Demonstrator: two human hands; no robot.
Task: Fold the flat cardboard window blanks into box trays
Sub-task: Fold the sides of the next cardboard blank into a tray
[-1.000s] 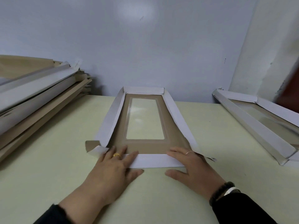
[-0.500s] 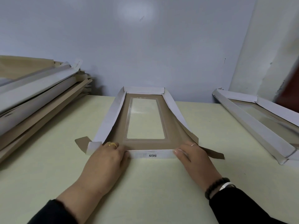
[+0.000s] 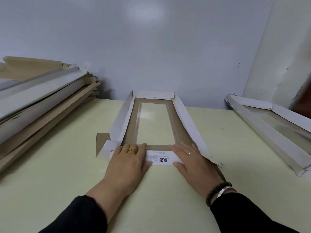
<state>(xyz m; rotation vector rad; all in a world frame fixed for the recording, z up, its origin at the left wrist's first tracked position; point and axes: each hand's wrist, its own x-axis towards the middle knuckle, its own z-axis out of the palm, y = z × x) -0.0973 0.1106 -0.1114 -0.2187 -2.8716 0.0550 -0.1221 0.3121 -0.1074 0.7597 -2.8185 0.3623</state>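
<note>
Now both hands, left (image 3: 127,163) and right (image 3: 193,161), press flat fingers on the tray's (image 3: 185,118) near flap (image 3: 161,158).

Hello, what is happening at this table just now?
A person is folding a flat brown-and-white cardboard blank with a clear window into a tray on the pale yellow table. The left hand and the right hand press flat on its near white flap printed "SGS". The far end and long sides are already turned up. A stack of unfolded blanks lies left; a finished white tray sits right.
</note>
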